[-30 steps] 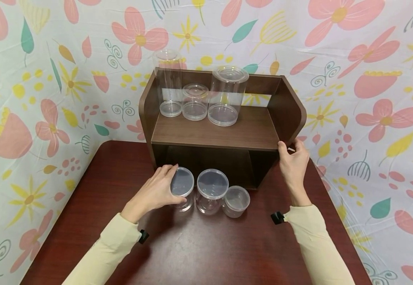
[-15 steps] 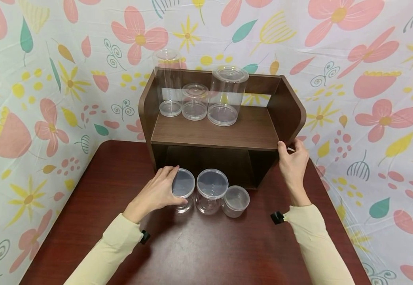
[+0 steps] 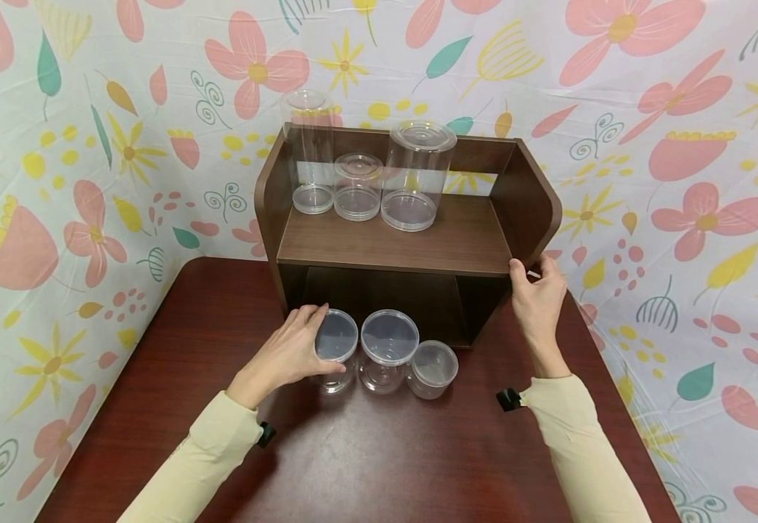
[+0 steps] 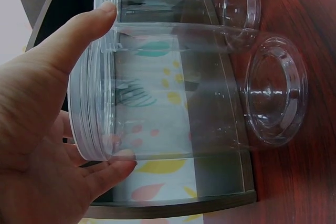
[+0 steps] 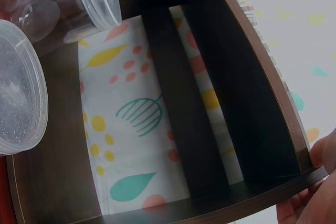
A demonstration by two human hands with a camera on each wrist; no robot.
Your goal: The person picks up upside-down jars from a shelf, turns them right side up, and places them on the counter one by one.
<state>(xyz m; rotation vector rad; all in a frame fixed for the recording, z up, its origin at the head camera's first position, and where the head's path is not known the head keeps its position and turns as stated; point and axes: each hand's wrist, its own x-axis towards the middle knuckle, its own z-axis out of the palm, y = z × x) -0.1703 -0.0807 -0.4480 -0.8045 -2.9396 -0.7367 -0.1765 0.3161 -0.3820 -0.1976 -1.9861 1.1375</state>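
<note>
At the left end of a front row on the table stands a clear plastic jar with a translucent lid. My left hand grips it round the lid, thumb on the near side and fingers on the far side. In the left wrist view the thumb and fingers of the left hand span the jar's lid. My right hand holds the right side of the brown wooden shelf, its thumb at the front edge. Beside the gripped jar stand a second lidded jar and a short one.
On the shelf's upper board stand a tall narrow jar, a small jar and a wide jar. The lower compartment lies right behind the front row. Dark red table extends in front; floral cloth hangs behind.
The left hand and its jar have shifted very slightly toward the near right since one second ago. The right hand stays on the shelf.
</note>
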